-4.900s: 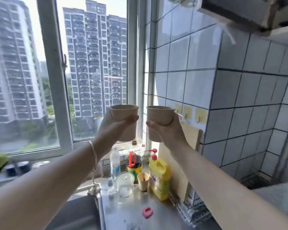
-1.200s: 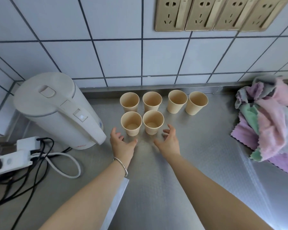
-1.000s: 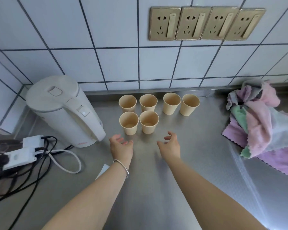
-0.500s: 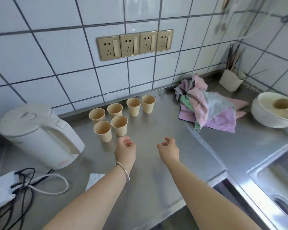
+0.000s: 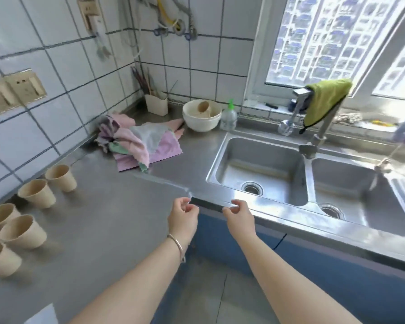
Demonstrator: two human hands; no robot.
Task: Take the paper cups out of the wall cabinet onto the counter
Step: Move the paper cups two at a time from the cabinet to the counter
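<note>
Several tan paper cups (image 5: pixel 37 193) stand upright on the steel counter (image 5: pixel 108 218) at the far left, close to the tiled wall. My left hand (image 5: pixel 183 217), with a bracelet on the wrist, hovers over the counter's inner corner, fingers loosely curled and holding nothing. My right hand (image 5: pixel 239 215) floats beside it in front of the sink's front rim, also holding nothing with fingers apart. Both hands are well to the right of the cups. The wall cabinet is out of view.
A pile of pink, grey and green cloths (image 5: pixel 138 145) lies on the counter at the back. Behind it stand a utensil holder (image 5: pixel 156 104), a white bowl (image 5: pixel 201 115) and a soap bottle (image 5: pixel 229 116). A double sink (image 5: pixel 262 169) with a faucet (image 5: pixel 318 127) fills the right side.
The view has swung right, from the cups toward the sink and window. Both hands have drawn back from the cups and now hang over the counter corner, still holding nothing.
</note>
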